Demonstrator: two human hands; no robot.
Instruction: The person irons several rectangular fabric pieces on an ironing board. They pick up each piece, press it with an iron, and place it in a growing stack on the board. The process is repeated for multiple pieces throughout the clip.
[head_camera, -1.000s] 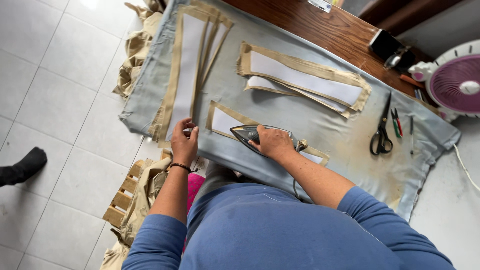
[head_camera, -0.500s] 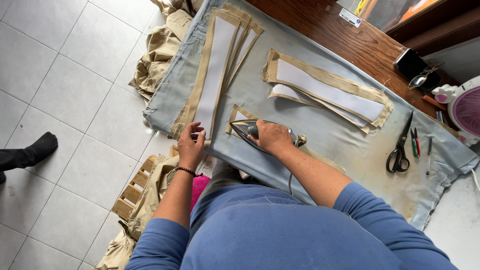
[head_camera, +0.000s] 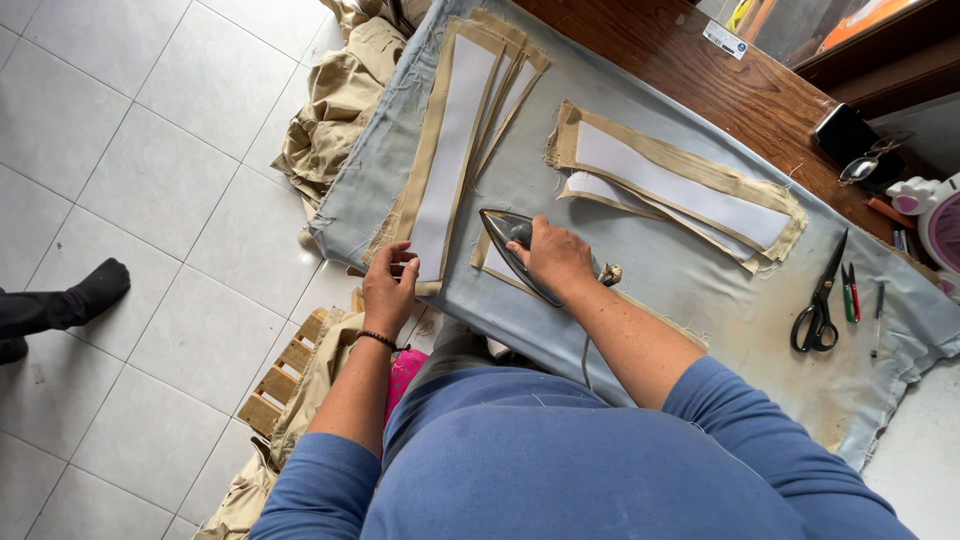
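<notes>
Place: small sewing workshop.
Signs: padded pressing table (head_camera: 690, 290), cut khaki fabric pieces (head_camera: 680, 190), scissors (head_camera: 820, 300), more khaki cloth (head_camera: 340, 100) heaped on the tiled floor (head_camera: 150, 200).
</notes>
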